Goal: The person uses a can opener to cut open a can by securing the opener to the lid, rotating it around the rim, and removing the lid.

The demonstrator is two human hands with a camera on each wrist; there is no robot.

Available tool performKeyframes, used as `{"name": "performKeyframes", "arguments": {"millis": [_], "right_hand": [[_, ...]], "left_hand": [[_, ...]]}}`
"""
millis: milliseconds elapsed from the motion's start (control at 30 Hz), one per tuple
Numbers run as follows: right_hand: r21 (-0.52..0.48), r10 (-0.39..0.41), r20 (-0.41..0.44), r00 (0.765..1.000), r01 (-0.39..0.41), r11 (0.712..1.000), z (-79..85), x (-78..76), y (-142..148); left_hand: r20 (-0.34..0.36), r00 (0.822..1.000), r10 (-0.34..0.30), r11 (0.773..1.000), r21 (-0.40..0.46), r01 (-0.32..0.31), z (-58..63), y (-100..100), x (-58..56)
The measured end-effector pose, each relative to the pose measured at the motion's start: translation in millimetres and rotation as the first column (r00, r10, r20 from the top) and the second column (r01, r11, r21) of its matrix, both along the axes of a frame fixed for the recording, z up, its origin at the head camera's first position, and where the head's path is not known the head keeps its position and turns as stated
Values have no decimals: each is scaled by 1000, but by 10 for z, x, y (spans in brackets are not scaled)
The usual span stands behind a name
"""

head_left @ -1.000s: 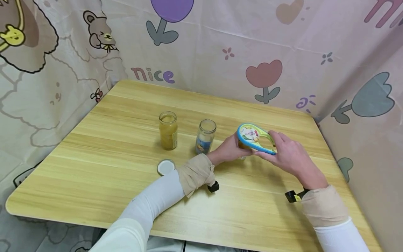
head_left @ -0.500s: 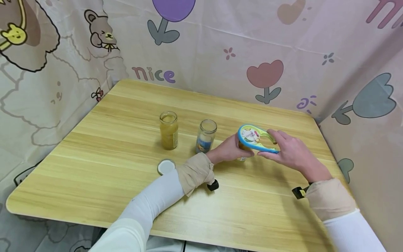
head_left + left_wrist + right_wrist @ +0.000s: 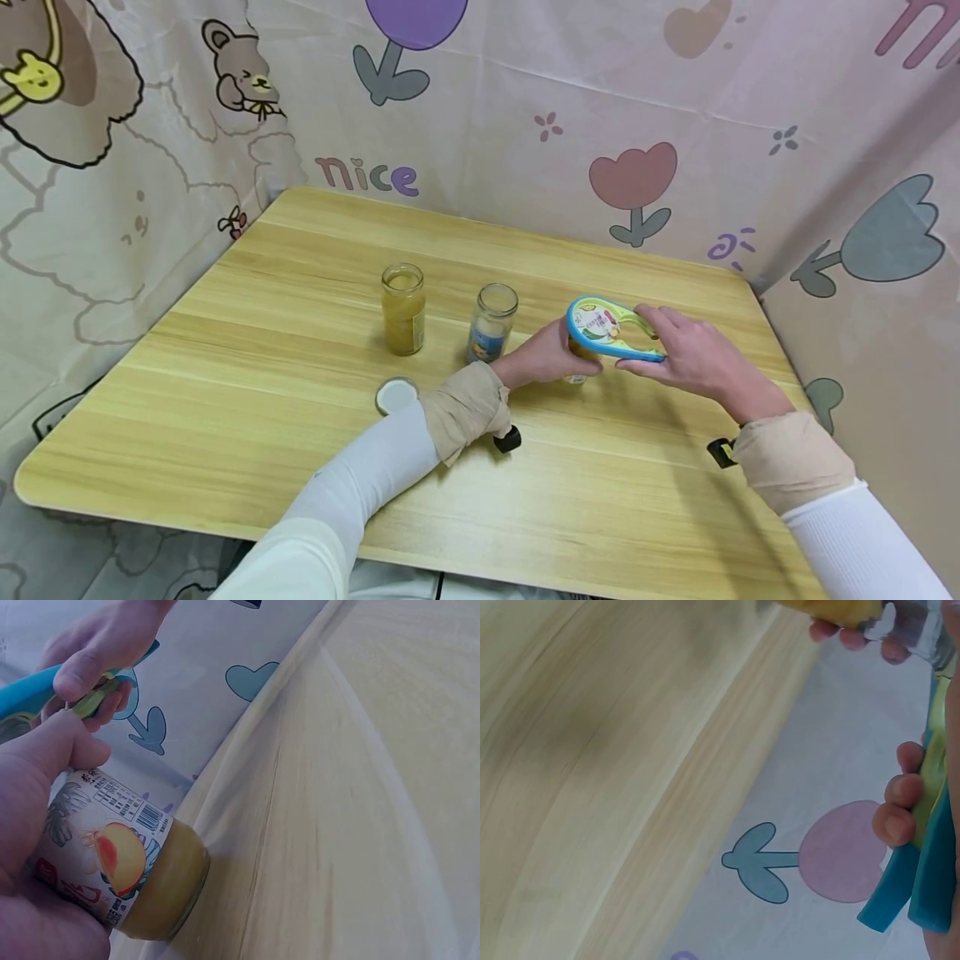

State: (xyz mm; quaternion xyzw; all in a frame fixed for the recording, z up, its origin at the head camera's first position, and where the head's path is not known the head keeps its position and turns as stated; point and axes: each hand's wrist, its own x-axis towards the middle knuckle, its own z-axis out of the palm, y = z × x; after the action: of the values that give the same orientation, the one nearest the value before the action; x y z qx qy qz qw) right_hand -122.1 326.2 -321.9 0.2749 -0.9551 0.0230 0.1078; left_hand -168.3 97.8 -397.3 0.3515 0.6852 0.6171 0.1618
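My left hand [image 3: 546,353] grips a glass jar [image 3: 176,874] of yellow filling with a peach on its label, just above the table. A blue-and-green jar opener [image 3: 594,320] lies over the jar's top, its loop hiding the lid. My right hand [image 3: 697,352] holds the opener's two handles, with several fingers curled around the green handle in the right wrist view. To the left stand an uncovered jar with a blue label [image 3: 487,343] and an uncovered jar of yellow filling [image 3: 402,317].
A loose white lid [image 3: 396,395] lies on the wooden table [image 3: 247,400], beside my left forearm. Patterned cloth [image 3: 510,100] hangs behind the table and along both sides.
My right hand and the opener's handles have shifted slightly right, and the right forearm has swung outward. My left hand stays on the jar. The other jars have not moved.
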Motion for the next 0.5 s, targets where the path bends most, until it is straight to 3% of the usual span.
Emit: {"name": "performKeyframes", "arguments": {"millis": [333, 500], "right_hand": [[30, 66, -8, 998, -65, 997, -2, -70, 37], [67, 136, -65, 989, -132, 989, -10, -132, 66]], "left_hand": [[38, 999, -13, 1000, -16, 13, 12, -8, -8], [60, 998, -15, 1000, -24, 17, 56, -24, 22]]}}
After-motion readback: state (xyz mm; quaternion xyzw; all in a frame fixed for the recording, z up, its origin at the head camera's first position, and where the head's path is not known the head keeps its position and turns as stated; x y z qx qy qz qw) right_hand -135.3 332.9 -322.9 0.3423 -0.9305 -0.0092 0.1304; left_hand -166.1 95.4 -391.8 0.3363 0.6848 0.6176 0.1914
